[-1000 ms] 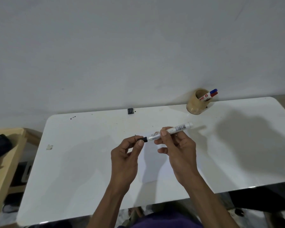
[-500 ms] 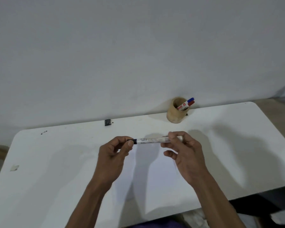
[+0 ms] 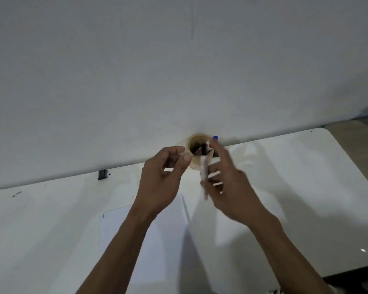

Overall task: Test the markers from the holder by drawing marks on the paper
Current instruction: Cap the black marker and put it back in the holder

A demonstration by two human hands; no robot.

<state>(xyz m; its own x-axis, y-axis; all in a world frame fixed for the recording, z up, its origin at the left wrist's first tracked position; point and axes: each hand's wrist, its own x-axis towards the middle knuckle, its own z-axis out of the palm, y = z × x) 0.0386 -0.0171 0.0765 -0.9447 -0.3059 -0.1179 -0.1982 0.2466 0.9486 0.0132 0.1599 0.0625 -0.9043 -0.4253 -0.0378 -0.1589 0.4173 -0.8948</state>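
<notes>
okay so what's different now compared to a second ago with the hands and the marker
Both hands moved forward to the holder. The left hand let go of the marker's capped end and now hovers open beside the holder's rim. The right hand turned the marker from level to pointing into the holder. The holder, paper and table stayed put.

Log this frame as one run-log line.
phase: returning marker | right hand: holds marker, blurred | left hand: empty, beside holder | paper: one small mark | cap: cannot tell
</notes>
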